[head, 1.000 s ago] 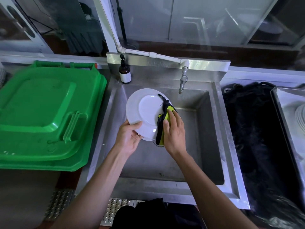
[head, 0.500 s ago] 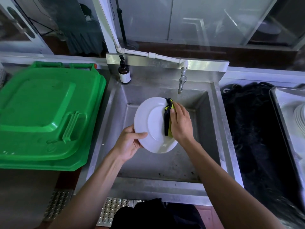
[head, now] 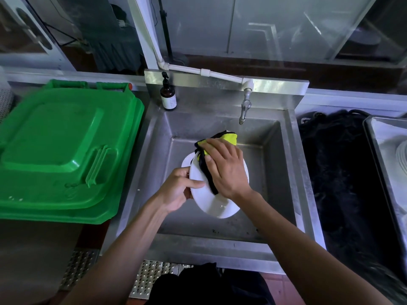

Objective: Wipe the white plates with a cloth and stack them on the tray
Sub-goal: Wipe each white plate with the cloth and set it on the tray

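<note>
Over the steel sink (head: 284,172) I hold a white plate (head: 211,203), tilted. My left hand (head: 178,190) grips its left rim, thumb lying across the face. My right hand (head: 224,170) lies flat on the plate with fingers spread, pressing a yellow cloth with black edging (head: 226,137) against it. The cloth sticks out beyond my fingertips and hangs down the plate's face. At the far right edge a metal tray (head: 374,137) carries a stack of white plates (head: 402,157), mostly cut off by the frame.
A green plastic bin lid (head: 61,148) covers the counter to the left. A brown pump bottle (head: 168,97) stands at the sink's back left corner. The tap (head: 244,106) hangs over the basin. A black cloth (head: 337,172) lies between sink and tray.
The plate has dropped lower in the basin and tilted flatter. My right hand with the cloth slid from the plate's right edge across its face, now covering most of it.
</note>
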